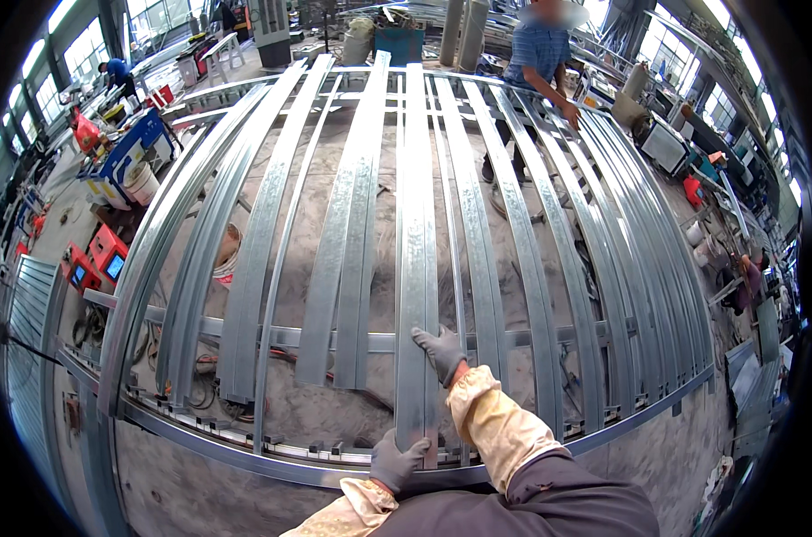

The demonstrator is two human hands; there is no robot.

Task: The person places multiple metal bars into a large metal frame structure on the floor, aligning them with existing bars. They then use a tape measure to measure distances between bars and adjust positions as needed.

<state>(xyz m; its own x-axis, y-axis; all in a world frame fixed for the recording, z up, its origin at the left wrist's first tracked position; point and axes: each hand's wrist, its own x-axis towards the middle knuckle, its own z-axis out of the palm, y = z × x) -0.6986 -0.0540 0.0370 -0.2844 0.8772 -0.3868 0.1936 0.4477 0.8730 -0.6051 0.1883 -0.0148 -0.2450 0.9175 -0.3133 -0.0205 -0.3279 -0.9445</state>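
Left bars [142, 268] bunched at left edge of frame [272, 468]. Then short bars [330, 277], open gap after. Left hand [395, 464] touches near end of middle bar [412, 268]; right hand [442, 353], farther up, touches its right edge. Hands apart; grip cannot tell. Right bars [661, 268] close together, little room.

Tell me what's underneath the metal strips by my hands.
Gaps beside the metal strips show grey floor and a metal crossbar passing beneath them. Anything else directly under the strips is covered, so I can't tell.
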